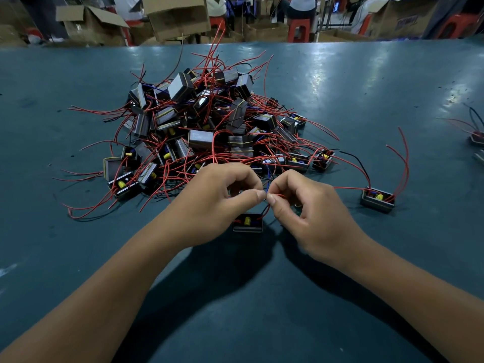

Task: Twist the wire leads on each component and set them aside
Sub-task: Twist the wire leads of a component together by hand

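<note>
We log the scene left to right. The teal table carries a large pile of components at centre-far, red wires tangled throughout. Our left hand sits near the pile's near edge, fingers curled, thumb and forefinger pinching the wire leads. The leads run down to 1 component resting on the table just below and between both hands. Our right hand meets the left at the fingertips, fingers curled, pinching the same leads. To the right, 1 separate component sits apart. Far off stand cardboard boxes.
</note>
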Demonstrator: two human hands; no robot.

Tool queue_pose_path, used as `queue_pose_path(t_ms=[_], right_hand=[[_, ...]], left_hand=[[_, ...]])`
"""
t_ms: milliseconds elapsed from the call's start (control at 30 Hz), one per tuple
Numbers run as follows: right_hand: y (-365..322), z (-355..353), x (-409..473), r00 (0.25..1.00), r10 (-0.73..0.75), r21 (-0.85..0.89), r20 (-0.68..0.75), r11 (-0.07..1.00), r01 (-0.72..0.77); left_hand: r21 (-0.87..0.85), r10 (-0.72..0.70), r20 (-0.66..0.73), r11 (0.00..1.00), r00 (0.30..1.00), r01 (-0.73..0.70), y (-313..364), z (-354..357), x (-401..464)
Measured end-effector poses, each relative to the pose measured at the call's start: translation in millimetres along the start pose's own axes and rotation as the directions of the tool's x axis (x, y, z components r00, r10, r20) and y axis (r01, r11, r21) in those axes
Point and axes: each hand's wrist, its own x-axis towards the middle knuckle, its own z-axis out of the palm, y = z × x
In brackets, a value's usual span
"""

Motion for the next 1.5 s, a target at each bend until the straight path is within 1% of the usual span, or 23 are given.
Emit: queue_pose_path(t_ms=[33,100,167,200,267,333,400,500,567,667,767,800,867,967,1033,1100,1167,1233,1267,1300,1367,1433,1500], right_hand=[[0,0,0,1.000,-0.002,-0.015,-0.001,1.000,0.002],[1,1,0,1.000,0.003,-0.044,0.009,0.999,-0.002],[1,1,1,1.000,0.009,-0.045,0.017,0.999,-0.009],[1,1,1,1.000,0.010,-0.037,0.015,0.999,-0.009],[0,1,1,1.000,0.018,-0.014,0.002,1.000,-0.018],[0,0,1,0.999,0.045,0.015,-0.011,0.999,-0.044],[1,0,2,0.997,0.077,0.044,-0.010,0.996,-0.076],[3,-1,2,0.995,0.101,0.067,0.006,0.993,-0.102],[3,-2,2,0.994,0.105,0.074,0.023,0.992,-0.106],[3,-2,1,0.994,0.099,0.106,0.051,0.989,-0.104],[4,-3,2,0.993,0.102,0.137,0.065,0.985,-0.110],[4,-3,2,0.993,0.097,0.137,0.066,0.985,-0.106],[4,-3,2,0.994,0.087,0.129,0.063,0.987,-0.095],[1,-3,1,0.998,0.053,0.070,0.044,0.996,-0.056],[0,-2,0,0.999,0.029,0.011,0.030,1.000,-0.029],[-1,-2,0,1.000,0.024,-0.048,0.019,0.999,-0.023],[-2,0,0,1.000,0.022,-0.089,0.017,0.996,-0.020],[-2,0,0,1.000,0.015,-0.090,0.012,0.996,-0.014],[-2,0,0,1.000,0.011,-0.078,0.005,0.997,-0.011],[-2,-1,1,1.000,0.012,-0.060,-0.006,0.998,-0.013],[-1,-3,1,0.999,0.043,-0.005,-0.017,0.999,-0.043],[1,-4,1,0.996,0.087,0.055,0.008,0.995,-0.087],[3,-5,1,0.994,0.103,0.075,0.042,0.991,-0.106]], left_hand=[[-0.106,-0.095,-0.002,0.990,0.995,0.095,2,3,0],[-0.291,-0.274,-0.011,0.921,0.962,0.259,5,9,0],[-0.373,-0.384,-0.013,0.859,0.923,0.351,6,13,0],[-0.367,-0.392,-0.022,0.859,0.920,0.358,6,13,-1],[-0.271,-0.318,-0.053,0.917,0.947,0.293,6,10,-2],[-0.141,-0.188,-0.071,0.974,0.980,0.176,6,1,-3],[0.014,-0.022,-0.091,1.000,0.996,0.023,3,-10,-2],[0.267,0.234,-0.020,0.938,0.972,-0.221,-3,-16,0],[0.398,0.330,0.035,0.861,0.943,-0.316,-5,-12,1],[0.470,0.422,0.018,0.797,0.907,-0.380,-7,-8,2],[0.524,0.456,-0.005,0.759,0.890,-0.386,-7,-5,3],[0.535,0.442,-0.016,0.761,0.897,-0.366,-6,-4,2],[0.485,0.354,-0.053,0.827,0.934,-0.285,-4,-1,1],[0.255,0.144,-0.076,0.959,0.987,-0.120,-1,2,-2],[0.073,0.003,-0.059,0.997,0.998,0.002,2,4,-2],[-0.143,-0.151,-0.051,0.979,0.987,0.142,6,6,-1],[-0.324,-0.312,-0.027,0.901,0.950,0.287,7,11,-1],[-0.381,-0.368,-0.022,0.863,0.930,0.332,7,12,0],[-0.360,-0.335,-0.039,0.884,0.942,0.299,6,11,-1],[-0.304,-0.262,-0.056,0.923,0.963,0.234,5,8,-1],[-0.138,-0.072,-0.064,0.988,0.995,0.062,2,1,-1],[0.023,0.103,-0.056,0.994,0.993,-0.102,-3,-5,0],[0.138,0.223,-0.026,0.966,0.975,-0.217,-10,-6,2]])
